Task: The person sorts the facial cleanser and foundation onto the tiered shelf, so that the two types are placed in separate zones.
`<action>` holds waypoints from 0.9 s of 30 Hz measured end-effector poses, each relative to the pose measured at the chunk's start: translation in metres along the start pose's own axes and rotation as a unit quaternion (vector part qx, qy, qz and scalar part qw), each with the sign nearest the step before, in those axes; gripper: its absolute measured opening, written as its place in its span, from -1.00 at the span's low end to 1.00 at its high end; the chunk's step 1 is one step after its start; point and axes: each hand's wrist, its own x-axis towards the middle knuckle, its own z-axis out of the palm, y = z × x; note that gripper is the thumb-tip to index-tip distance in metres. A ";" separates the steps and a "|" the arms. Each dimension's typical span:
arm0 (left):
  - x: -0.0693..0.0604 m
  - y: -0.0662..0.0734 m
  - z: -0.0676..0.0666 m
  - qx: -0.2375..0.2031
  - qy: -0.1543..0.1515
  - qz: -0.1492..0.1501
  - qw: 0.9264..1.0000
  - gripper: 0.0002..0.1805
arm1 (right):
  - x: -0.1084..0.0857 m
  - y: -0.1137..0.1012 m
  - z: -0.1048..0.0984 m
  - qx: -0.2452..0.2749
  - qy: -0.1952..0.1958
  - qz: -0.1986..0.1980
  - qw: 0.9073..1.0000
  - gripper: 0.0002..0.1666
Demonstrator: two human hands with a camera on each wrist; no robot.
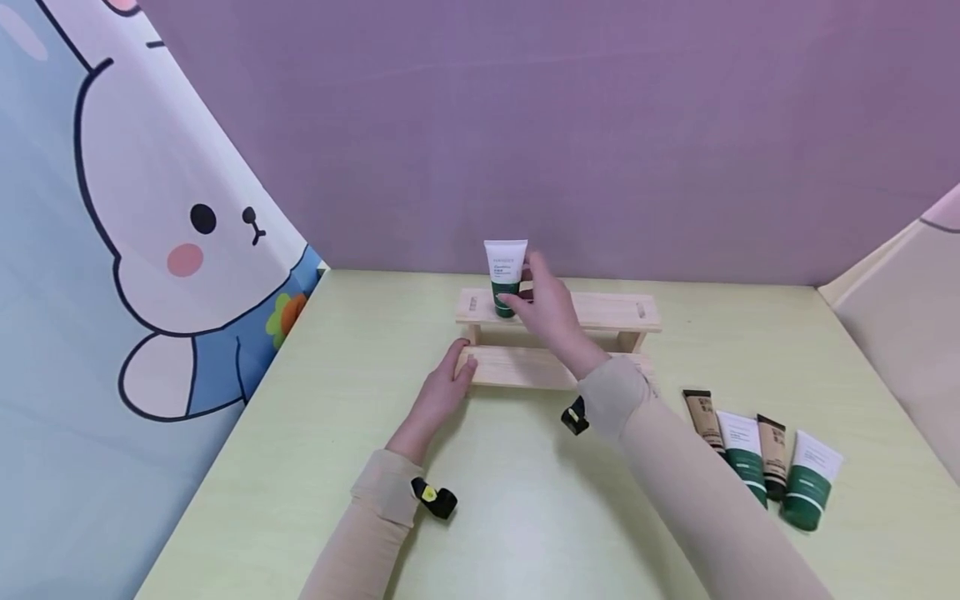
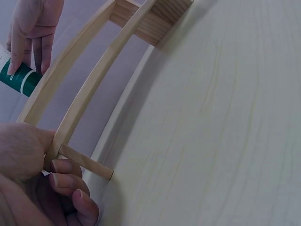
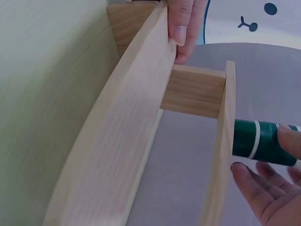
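A two-tier wooden rack (image 1: 613, 310) stands on the table. My left hand (image 1: 444, 390) grips the left end of its lower board (image 3: 124, 110), with thumb above and fingers curled underneath. On the upper board's left part a white-and-green squeeze tube (image 1: 506, 267) stands upright on its cap. My right hand (image 1: 551, 310) is around the tube's right side, its thumb overlapping the lower green part. In the right wrist view the other fingers (image 3: 249, 186) are spread and look apart from the tube (image 3: 256, 139).
To the right of the rack lie two white-and-green tubes (image 1: 812, 479) and two brown tubes with black caps (image 1: 772, 450), side by side on the pale table (image 1: 300, 467). A purple backdrop (image 1: 600, 150) rises behind, and a cartoon-printed cloth (image 1: 150, 250) borders the left.
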 end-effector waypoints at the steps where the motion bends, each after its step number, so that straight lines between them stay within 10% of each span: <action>1: 0.000 0.000 0.000 0.000 -0.001 -0.001 1.000 -0.46 | -0.002 0.001 -0.002 0.000 0.001 0.001 1.000 -0.27; 27: -0.005 -0.003 -0.005 0.002 -0.015 0.006 1.000 -0.46 | -0.124 0.052 -0.115 -0.122 -0.015 -0.015 0.992 -0.69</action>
